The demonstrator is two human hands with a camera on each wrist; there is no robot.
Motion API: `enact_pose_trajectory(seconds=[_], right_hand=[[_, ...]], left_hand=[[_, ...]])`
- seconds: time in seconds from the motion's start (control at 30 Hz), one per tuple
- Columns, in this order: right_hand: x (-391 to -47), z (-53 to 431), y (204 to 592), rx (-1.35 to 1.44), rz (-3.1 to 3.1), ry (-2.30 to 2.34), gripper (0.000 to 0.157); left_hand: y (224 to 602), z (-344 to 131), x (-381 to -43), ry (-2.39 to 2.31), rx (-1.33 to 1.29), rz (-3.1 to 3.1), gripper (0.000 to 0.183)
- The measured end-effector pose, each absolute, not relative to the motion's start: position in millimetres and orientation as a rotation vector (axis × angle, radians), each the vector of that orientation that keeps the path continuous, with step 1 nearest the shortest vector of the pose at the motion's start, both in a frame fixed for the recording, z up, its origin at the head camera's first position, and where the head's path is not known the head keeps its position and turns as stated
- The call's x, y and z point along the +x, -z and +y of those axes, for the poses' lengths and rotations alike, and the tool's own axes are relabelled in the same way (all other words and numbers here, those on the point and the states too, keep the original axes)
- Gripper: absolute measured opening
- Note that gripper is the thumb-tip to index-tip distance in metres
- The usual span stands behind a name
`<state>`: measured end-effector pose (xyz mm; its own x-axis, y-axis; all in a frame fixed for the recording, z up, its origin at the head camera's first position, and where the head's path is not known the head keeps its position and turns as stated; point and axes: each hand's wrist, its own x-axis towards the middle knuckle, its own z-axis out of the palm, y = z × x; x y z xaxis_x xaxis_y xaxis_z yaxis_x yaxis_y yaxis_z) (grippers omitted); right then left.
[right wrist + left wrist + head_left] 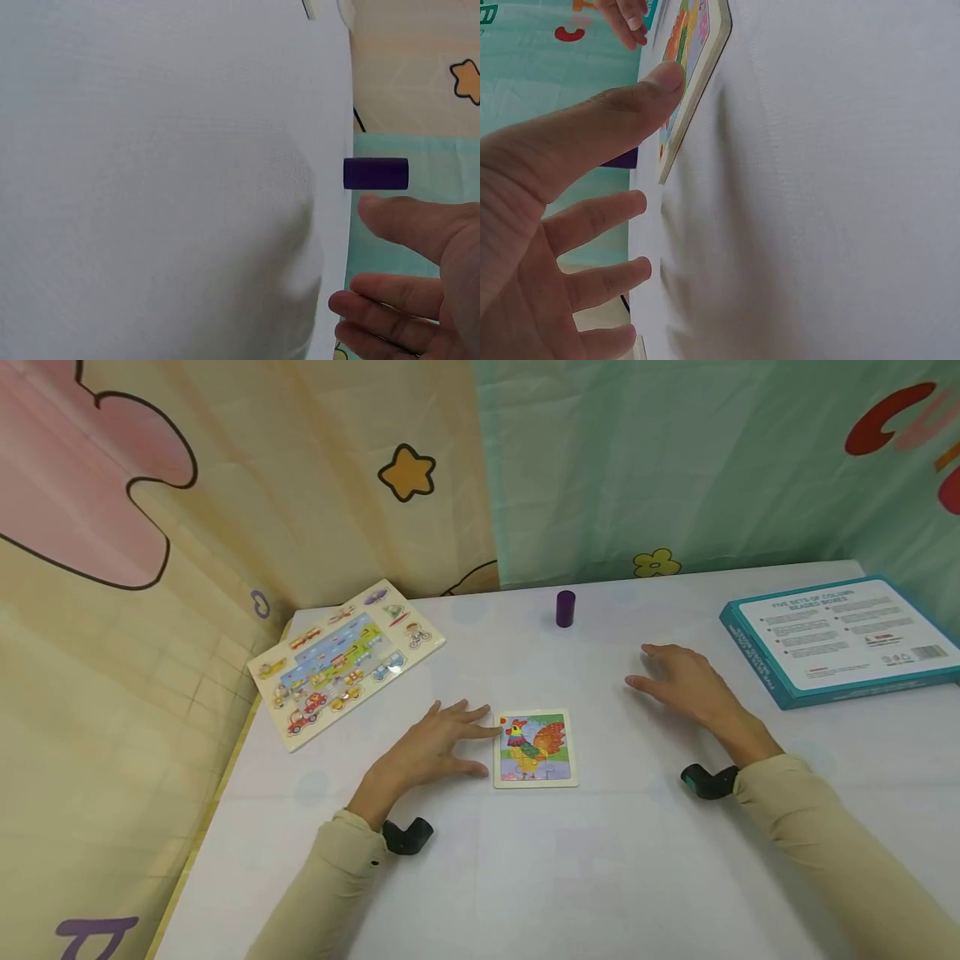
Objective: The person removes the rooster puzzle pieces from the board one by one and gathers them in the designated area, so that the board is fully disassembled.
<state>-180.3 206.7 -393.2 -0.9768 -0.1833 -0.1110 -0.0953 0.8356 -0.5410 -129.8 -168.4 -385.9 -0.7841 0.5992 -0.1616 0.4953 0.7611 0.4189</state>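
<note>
A small square jigsaw puzzle (pixel 536 749) with a rooster picture lies flat on the white table, its pieces set in a pale frame. My left hand (pixel 435 745) is just left of it, fingers spread and holding nothing, the index fingertip right at the puzzle's left edge. In the left wrist view the thumb (pixel 607 124) overlaps the puzzle (pixel 697 71). Farther right, my right hand (pixel 686 685) hovers over the table with its fingers apart and nothing in them. A dark purple cylinder (pixel 566 609) stands upright near the back edge, beyond both hands.
At the back left lies a wooden board (pixel 281 702) with vehicle pictures. A flat teal-edged box (pixel 847 635) with printed text rests at the right. Behind the white table (pixel 525 877) hangs a patterned curtain (pixel 637 460).
</note>
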Motion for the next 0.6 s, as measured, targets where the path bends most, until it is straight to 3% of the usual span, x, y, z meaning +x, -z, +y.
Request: enact_pose_trajectory(seconds=[0.2,0.6], right_hand=[[-179,189,391,-0.287,2.868,0.945,0.038],[-177,122,387,-0.641,2.723,0.924,0.030]], left_hand=[[385,-163,-127,-0.536,0.863,2.654,0.058],[386,-156,-129,-0.440,0.889,2.663,0.051]])
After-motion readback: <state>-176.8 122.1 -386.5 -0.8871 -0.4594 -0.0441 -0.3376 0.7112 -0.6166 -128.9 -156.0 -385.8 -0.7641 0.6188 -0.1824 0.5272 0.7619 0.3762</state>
